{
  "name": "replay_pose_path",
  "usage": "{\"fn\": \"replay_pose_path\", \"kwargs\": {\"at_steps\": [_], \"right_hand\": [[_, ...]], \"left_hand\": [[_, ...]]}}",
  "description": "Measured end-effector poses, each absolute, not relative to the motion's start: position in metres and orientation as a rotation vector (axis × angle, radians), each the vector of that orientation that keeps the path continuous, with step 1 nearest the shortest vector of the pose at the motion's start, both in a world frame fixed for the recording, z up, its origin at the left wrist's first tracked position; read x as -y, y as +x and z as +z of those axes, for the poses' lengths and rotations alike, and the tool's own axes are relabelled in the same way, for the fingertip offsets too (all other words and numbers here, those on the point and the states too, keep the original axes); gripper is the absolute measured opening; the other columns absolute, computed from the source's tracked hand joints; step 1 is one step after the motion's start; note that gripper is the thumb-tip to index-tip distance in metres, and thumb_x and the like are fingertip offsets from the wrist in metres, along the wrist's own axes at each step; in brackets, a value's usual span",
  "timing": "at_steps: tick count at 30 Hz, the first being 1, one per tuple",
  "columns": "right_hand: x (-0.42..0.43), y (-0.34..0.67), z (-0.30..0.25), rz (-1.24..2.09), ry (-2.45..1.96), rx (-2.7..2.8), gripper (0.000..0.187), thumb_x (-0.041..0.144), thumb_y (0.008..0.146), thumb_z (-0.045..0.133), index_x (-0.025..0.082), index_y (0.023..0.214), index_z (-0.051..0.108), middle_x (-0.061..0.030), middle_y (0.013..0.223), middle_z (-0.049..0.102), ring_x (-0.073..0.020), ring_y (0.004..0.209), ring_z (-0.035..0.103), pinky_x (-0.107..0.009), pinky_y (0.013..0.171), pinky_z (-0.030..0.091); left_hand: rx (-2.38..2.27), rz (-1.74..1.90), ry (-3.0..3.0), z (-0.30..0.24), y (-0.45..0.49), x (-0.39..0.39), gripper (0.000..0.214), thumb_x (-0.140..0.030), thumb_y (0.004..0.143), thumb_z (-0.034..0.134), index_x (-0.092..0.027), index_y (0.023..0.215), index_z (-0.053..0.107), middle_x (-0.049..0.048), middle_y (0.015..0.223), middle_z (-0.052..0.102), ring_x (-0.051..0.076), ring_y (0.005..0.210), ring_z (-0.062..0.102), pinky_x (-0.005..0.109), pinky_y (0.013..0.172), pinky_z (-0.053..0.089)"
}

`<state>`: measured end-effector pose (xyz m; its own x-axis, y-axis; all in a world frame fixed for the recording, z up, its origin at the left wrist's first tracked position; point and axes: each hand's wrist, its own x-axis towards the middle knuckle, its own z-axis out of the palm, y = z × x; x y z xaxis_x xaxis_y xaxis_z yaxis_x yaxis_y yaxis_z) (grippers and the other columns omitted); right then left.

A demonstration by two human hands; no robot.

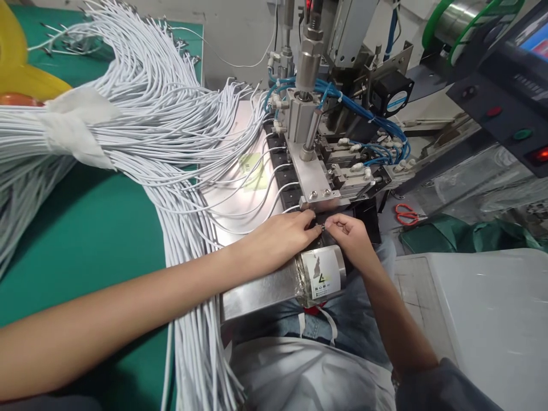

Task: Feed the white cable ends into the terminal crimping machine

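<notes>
My left hand reaches across the bench, its fingers drawn together at the front end of the black fixture strip. Close beside it, my right hand pinches with thumb and forefinger. Between the fingertips of both hands shows a tiny dark metallic piece, too small to name. White cables fan out from a large bundle, and several of their ends lie in the strip's slots. Just behind my hands stands the machine's metal clamp plate.
A white wrap binds the cables over a green mat. A labelled metal cylinder sits in front of my hands. Blue air hoses, a wire spool and a control box are at right. Red-handled scissors lie beyond.
</notes>
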<state>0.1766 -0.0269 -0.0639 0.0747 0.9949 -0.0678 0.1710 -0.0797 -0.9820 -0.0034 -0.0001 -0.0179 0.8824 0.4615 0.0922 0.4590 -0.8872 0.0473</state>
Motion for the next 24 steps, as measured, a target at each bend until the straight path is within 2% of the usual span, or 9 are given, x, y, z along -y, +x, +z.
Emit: {"fn": "replay_pose_path", "kwargs": {"at_steps": [5, 9, 12, 15, 19, 21, 24], "right_hand": [[0.028, 0.174, -0.061, 1.117, -1.42, 1.257, 0.02, 0.033, 0.074, 0.054, 0.016, 0.073, 0.064, 0.002, 0.057, 0.054, -0.0097, 0.051, 0.046, -0.023, 0.047, 0.037], [0.029, 0.172, -0.059, 1.06, -1.396, 1.271, 0.014, 0.029, 0.071, 0.058, 0.017, 0.072, 0.062, 0.0001, 0.065, 0.06, -0.0112, 0.057, 0.051, -0.023, 0.051, 0.04], [0.029, 0.172, -0.061, 1.013, -1.412, 1.257, 0.013, 0.029, 0.068, 0.06, 0.017, 0.067, 0.06, 0.0006, 0.063, 0.059, -0.0115, 0.058, 0.051, -0.024, 0.054, 0.041], [0.027, 0.175, -0.065, 1.086, -1.434, 1.222, 0.015, 0.032, 0.067, 0.06, 0.017, 0.065, 0.057, 0.0022, 0.058, 0.053, -0.0103, 0.053, 0.046, -0.023, 0.05, 0.036], [0.024, 0.177, -0.071, 1.356, -1.399, 1.191, 0.024, 0.039, 0.068, 0.056, 0.018, 0.059, 0.048, 0.0049, 0.052, 0.043, -0.0076, 0.046, 0.035, -0.021, 0.043, 0.025], [0.024, 0.177, -0.074, 1.375, -1.366, 1.223, 0.028, 0.04, 0.071, 0.054, 0.019, 0.056, 0.043, 0.0057, 0.051, 0.039, -0.0071, 0.046, 0.032, -0.021, 0.044, 0.024], [0.023, 0.177, -0.078, 1.293, -1.357, 1.296, 0.029, 0.038, 0.074, 0.051, 0.019, 0.055, 0.04, 0.0063, 0.05, 0.036, -0.0075, 0.047, 0.03, -0.022, 0.046, 0.024]], "left_hand": [[-0.731, 0.156, 3.052, -0.019, -0.003, -0.001, 0.024, -0.012, 0.086, 0.047, -0.013, 0.107, 0.059, 0.0061, 0.085, 0.053, 0.017, 0.075, 0.056, 0.026, 0.062, 0.046], [-0.726, 0.136, 3.05, -0.019, -0.002, -0.001, 0.022, -0.012, 0.086, 0.047, -0.012, 0.106, 0.059, 0.0062, 0.086, 0.053, 0.015, 0.075, 0.057, 0.025, 0.063, 0.046], [-0.728, 0.129, 3.044, -0.018, -0.002, -0.001, 0.022, -0.013, 0.087, 0.047, -0.012, 0.106, 0.059, 0.0065, 0.086, 0.054, 0.016, 0.076, 0.057, 0.025, 0.063, 0.046], [-0.74, 0.104, 3.04, -0.017, -0.002, 0.0, 0.024, -0.012, 0.086, 0.047, -0.012, 0.108, 0.058, 0.0069, 0.086, 0.054, 0.017, 0.077, 0.057, 0.026, 0.063, 0.045], [-0.771, 0.099, 3.079, -0.013, -0.001, 0.007, 0.026, -0.009, 0.086, 0.045, -0.011, 0.109, 0.058, 0.0087, 0.088, 0.055, 0.019, 0.078, 0.058, 0.028, 0.063, 0.045], [-0.815, 0.061, 3.108, -0.008, -0.001, 0.013, 0.023, -0.008, 0.083, 0.047, -0.009, 0.102, 0.06, 0.0093, 0.085, 0.055, 0.021, 0.076, 0.059, 0.03, 0.061, 0.045], [-0.969, -0.123, 3.076, 0.0, -0.002, 0.022, 0.012, -0.004, 0.078, 0.05, -0.01, 0.076, 0.061, 0.0081, 0.072, 0.056, 0.022, 0.067, 0.059, 0.032, 0.056, 0.044]]}}
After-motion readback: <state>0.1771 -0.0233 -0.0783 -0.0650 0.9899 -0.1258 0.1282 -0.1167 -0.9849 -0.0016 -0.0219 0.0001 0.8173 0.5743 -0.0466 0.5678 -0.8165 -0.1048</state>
